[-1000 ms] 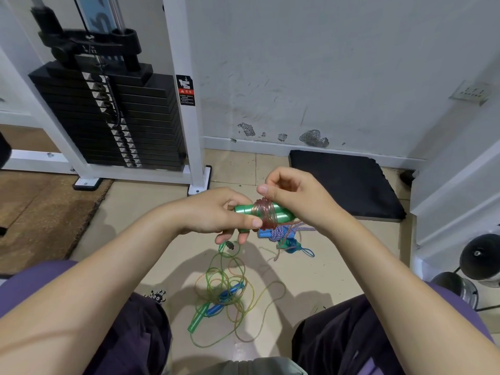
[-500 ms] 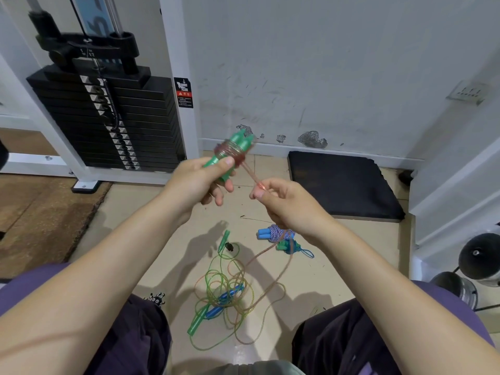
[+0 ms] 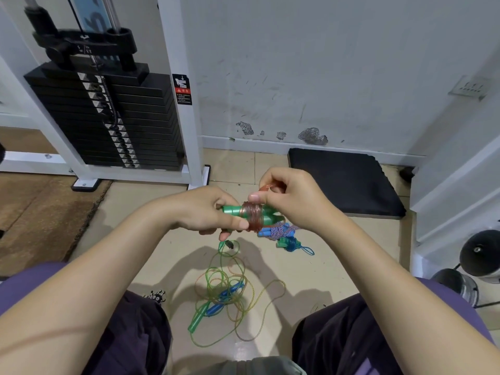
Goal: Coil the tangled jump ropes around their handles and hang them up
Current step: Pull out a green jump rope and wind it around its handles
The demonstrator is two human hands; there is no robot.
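**Rope wound tight on green handles**

While the weight stack (image 3: 108,115) looms at ten o'clock, the left hand (image 3: 201,211) grips the green handles (image 3: 235,211) dead centre, thumb pressed along them. A reddish rope (image 3: 253,216) sits coiled round their middle. At its one o'clock, the right hand (image 3: 293,201) pinches the rope's loose end above the coil. On the floor, a tangled green rope (image 3: 224,296) lies at six o'clock, a blue bundle (image 3: 284,235) just beyond the hands, and a black mat (image 3: 343,180) at two o'clock.
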